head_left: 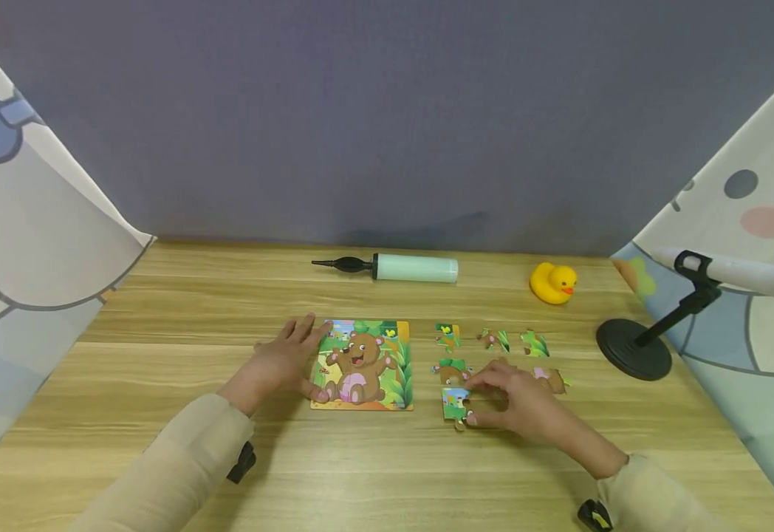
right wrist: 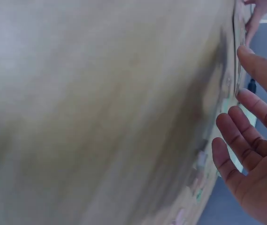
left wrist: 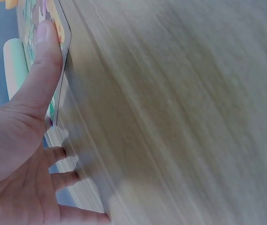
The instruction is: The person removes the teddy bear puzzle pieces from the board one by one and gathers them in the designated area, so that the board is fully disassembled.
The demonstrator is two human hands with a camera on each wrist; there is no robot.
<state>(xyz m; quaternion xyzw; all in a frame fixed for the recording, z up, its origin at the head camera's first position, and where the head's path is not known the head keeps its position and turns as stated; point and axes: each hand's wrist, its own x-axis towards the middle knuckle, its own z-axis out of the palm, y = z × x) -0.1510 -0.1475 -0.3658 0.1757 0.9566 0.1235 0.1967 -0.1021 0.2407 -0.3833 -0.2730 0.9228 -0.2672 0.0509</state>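
Note:
A bear jigsaw puzzle board (head_left: 367,366) lies on the table in the head view. My left hand (head_left: 290,362) rests at its left side, fingers spread. The left thumb (left wrist: 49,51) lies on the board's near corner, and the index finger reaches its far left corner. To the right, my right hand (head_left: 523,395) pinches a puzzle piece (head_left: 453,403) with blue and green print between thumb and index finger. In the right wrist view, the other fingers (right wrist: 234,133) are loosely bent and hold nothing. A brown-and-green puzzle piece (head_left: 452,372) lies just beyond the pinched one.
More loose pieces lie around the right hand, among them a duck-print piece (head_left: 447,336), a green piece (head_left: 535,343) and a pink-brown piece (head_left: 551,380). Behind are a hand pump (head_left: 416,267) and a yellow rubber duck (head_left: 552,283). A black-based stand (head_left: 633,349) stands at right.

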